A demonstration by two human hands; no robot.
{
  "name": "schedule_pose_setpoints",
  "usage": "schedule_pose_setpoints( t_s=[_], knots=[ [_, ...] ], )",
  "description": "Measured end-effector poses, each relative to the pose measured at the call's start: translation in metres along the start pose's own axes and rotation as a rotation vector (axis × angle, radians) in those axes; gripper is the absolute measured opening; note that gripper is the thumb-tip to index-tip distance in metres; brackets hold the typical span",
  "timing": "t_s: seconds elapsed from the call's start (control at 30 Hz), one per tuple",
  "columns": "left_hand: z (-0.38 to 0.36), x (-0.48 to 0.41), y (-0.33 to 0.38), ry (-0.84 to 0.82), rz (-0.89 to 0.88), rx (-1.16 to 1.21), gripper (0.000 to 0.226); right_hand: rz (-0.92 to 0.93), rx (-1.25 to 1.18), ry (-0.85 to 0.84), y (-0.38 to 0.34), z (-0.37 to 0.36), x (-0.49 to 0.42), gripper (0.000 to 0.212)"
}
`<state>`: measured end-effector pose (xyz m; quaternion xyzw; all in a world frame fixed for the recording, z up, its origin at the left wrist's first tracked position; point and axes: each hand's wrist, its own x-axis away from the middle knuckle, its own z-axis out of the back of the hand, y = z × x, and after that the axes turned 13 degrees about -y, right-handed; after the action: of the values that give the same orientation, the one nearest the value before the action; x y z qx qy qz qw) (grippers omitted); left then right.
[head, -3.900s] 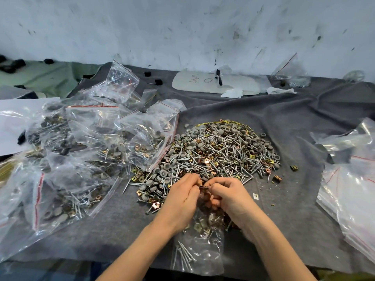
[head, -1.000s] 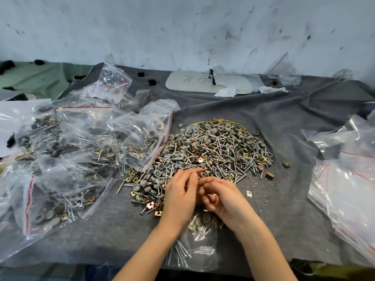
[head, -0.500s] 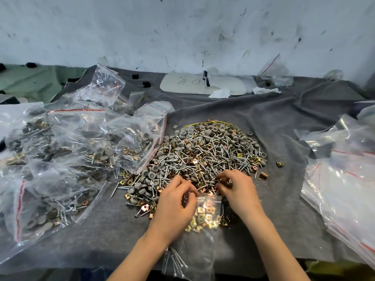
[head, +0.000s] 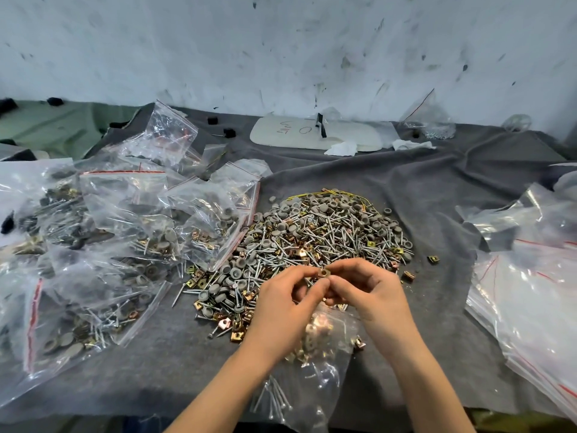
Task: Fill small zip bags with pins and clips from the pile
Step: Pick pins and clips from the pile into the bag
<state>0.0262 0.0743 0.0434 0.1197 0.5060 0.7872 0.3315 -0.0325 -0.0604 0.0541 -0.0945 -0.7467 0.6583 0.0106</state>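
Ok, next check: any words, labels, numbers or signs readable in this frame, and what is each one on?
"O": a handwritten ring in dark marker on the white oval panel at the back of the table.
Red scribble to the left of it on the same panel: handwriting, not legible.
Zip bags: red seal stripes only, no print visible.
No other text shows.

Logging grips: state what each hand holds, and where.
Both hands, left and right, pinch one small brass clip by its opposite edges, above the open zip bag.
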Motion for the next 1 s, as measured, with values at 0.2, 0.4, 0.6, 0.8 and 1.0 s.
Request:
schedule_pose_setpoints(
  t_s=[0.2,0.4,0.6,0.8,1.0],
  knots=[
    [0.003,0.004,0.002,-0.018,-0.064,-0.061,0.011,0.003,0.263,-0.007,-0.004,-0.003,0.004,0.015],
    [0.005,0.009,0.001,0.030,-0.223,-0.402,0.015,-0.075,0.279,0.037,-0.003,-0.010,0.000,0.014],
    [0.007,0.010,0.002,0.021,-0.235,-0.428,0.020,-0.115,0.244,0.102,-0.001,-0.015,0.000,0.014],
    [0.005,0.010,0.003,-0.030,-0.212,-0.458,0.013,-0.089,0.517,0.137,0.002,-0.020,0.000,0.016],
    [0.009,0.007,0.005,-0.109,-0.126,-0.372,0.015,-0.075,0.601,0.106,0.003,-0.016,0.000,0.013]
  ],
)
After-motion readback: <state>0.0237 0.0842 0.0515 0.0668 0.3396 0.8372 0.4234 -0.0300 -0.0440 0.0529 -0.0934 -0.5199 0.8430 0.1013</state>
